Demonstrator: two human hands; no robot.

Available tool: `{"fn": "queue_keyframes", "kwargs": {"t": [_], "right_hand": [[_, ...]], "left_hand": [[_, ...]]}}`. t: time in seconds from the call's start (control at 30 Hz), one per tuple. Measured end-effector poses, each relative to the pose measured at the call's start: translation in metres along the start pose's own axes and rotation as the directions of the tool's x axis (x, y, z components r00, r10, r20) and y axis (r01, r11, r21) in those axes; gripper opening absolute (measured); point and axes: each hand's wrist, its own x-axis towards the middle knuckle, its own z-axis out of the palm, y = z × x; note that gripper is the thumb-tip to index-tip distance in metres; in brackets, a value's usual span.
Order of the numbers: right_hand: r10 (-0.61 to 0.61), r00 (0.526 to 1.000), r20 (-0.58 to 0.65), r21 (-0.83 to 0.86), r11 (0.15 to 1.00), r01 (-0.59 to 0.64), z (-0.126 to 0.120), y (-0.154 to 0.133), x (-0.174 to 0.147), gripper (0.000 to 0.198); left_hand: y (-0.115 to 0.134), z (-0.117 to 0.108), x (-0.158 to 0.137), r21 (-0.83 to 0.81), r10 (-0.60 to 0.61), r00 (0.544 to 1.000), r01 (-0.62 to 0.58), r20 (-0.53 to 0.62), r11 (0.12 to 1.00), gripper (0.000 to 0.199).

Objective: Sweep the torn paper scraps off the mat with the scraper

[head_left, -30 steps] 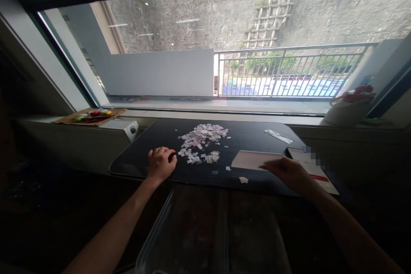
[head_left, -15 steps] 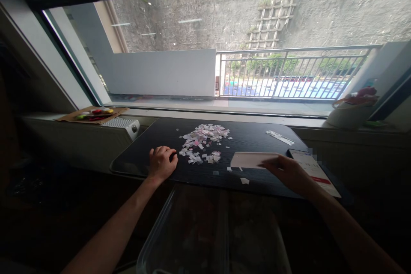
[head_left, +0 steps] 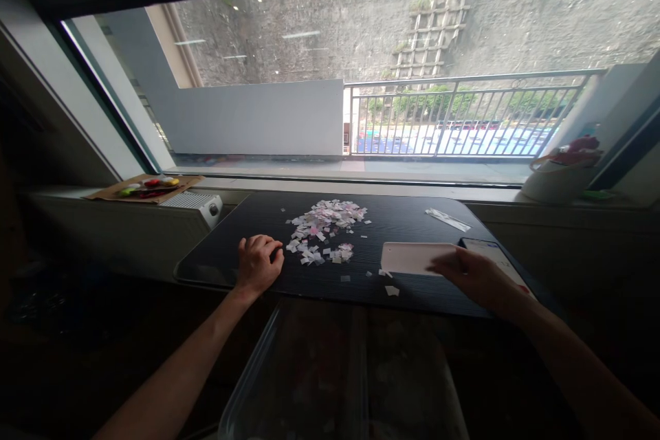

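A heap of small white and pink paper scraps (head_left: 324,223) lies on a black mat (head_left: 247,220) in front of a window. My left hand (head_left: 259,262) rests curled on the mat just left of the scraps, and whether it holds anything cannot be told. My right hand (head_left: 477,277) grips the right end of a flat white card (head_left: 412,258) held low over the mat, right of the scraps. A few loose scraps (head_left: 390,290) lie near the mat's front edge.
A clear plastic container (head_left: 330,385) sits below the mat, near me. A phone (head_left: 489,251) lies behind my right hand. A thin white strip (head_left: 447,218) lies at the mat's far right. A white pot (head_left: 559,175) and a cardboard sheet with coloured pieces (head_left: 147,185) stand on the sill.
My right hand has drawn the white card a little to the right, away from the scraps. My left hand has stayed in place.
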Motion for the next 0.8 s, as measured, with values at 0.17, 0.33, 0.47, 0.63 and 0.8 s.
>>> {"fn": "queue_keyframes", "kwargs": {"t": [0.17, 0.33, 0.47, 0.63, 0.8], "right_hand": [[0.127, 0.991, -0.040, 0.202, 0.972, -0.117, 0.007, 0.014, -0.002, 0.042], [0.208, 0.977, 0.040, 0.286, 0.935, -0.211, 0.011, 0.015, -0.018, 0.051], [0.217, 0.974, 0.063, 0.215, 0.950, -0.225, 0.004, 0.010, -0.036, 0.046], [0.288, 0.957, -0.031, 0.226, 0.935, -0.274, 0.002, 0.012, -0.041, 0.040], [0.289, 0.954, 0.083, 0.268, 0.915, -0.301, 0.001, 0.015, -0.045, 0.035]], "left_hand": [[-0.001, 0.000, 0.000, 0.008, 0.016, 1.000, -0.017, 0.015, 1.000, 0.023], [-0.001, 0.000, 0.001, 0.009, 0.020, 1.000, -0.020, 0.024, 1.000, 0.024], [-0.001, 0.000, 0.000, 0.006, 0.022, 1.000, -0.023, 0.022, 1.000, 0.023], [-0.002, 0.001, 0.000, -0.006, 0.017, 1.000, -0.017, 0.014, 1.000, 0.021], [-0.002, 0.001, 0.000, -0.014, 0.013, 1.000, -0.013, 0.011, 1.000, 0.021]]}}
